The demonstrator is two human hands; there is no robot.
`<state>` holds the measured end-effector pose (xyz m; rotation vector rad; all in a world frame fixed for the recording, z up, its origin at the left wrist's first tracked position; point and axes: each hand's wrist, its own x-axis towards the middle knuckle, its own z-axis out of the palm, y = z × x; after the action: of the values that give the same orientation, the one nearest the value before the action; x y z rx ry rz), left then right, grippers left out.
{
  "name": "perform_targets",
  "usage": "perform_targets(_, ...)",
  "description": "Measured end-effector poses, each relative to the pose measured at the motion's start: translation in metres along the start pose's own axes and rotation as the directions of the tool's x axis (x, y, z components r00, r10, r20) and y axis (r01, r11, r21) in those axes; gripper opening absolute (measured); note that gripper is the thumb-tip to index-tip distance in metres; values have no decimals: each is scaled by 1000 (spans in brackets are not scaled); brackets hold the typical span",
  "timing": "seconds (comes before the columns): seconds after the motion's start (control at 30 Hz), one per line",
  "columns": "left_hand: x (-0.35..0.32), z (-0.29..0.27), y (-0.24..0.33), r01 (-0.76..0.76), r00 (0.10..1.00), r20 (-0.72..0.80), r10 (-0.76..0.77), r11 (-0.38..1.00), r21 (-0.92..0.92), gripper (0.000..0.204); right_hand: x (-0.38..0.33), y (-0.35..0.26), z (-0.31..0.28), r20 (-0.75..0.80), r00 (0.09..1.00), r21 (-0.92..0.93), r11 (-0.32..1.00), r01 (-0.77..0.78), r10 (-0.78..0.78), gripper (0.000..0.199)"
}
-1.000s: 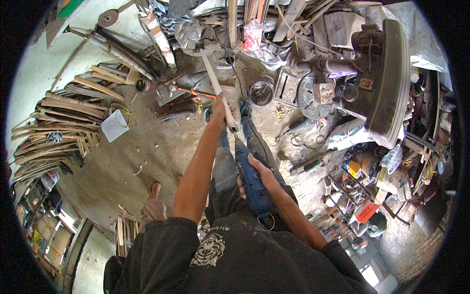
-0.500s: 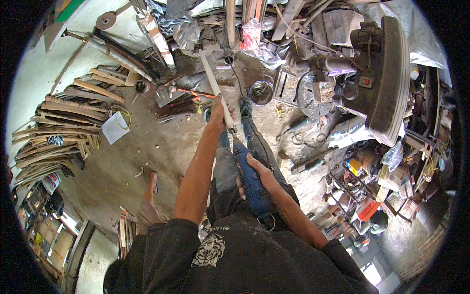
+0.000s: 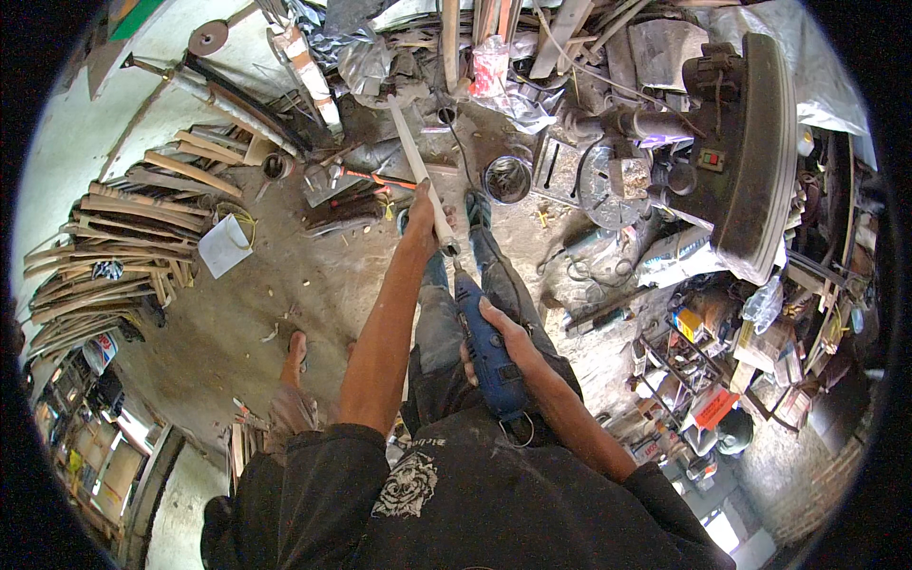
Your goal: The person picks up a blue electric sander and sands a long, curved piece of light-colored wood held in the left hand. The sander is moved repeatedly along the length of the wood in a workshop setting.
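Observation:
A long, pale, tapering piece that looks like wood [image 3: 408, 144] slants away from me, its near end above my legs. My left hand [image 3: 422, 214] is closed round it close to that end. In my right hand [image 3: 510, 334] is a blue rotary tool [image 3: 494, 366], gripped round its body. The tool's thin bit points at the dark, hollow-looking near end of the pale piece. Whether the bit touches it or sits just inside I cannot tell.
Curved wooden pieces [image 3: 142, 214] are stacked along the left wall. Ahead on the floor lie an orange-handled tool [image 3: 380, 179] and a round tin [image 3: 507, 180]. A large machine [image 3: 750, 161] stands at right, with clutter behind it. Another person's foot [image 3: 296, 351] shows at left.
Almost nothing differs. The near end of the pale piece has tilted very slightly at the bit; both hands keep their grip.

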<state>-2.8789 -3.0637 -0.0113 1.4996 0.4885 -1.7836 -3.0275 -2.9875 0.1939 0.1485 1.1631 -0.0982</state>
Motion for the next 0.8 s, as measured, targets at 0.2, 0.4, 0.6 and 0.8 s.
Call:
perform_targets(0.2,2,1,2,-17,1000,5,17,1000,1,50,-1,1,0,-25,1000,34,999,-12,13,47)
perform_targets(0.4,-7,11,34,-28,996,79,29,1000,-14,42,-34,0,-9,54,999,114,993,0,-6,52)
perform_targets(0.6,-20,24,104,-91,982,154,112,987,-134,44,-44,-6,-23,30,999,171,985,31,-36,53)
perform_targets(0.8,-22,29,145,3,971,233,47,978,-211,35,-47,-5,-24,-89,992,43,995,92,-88,51)
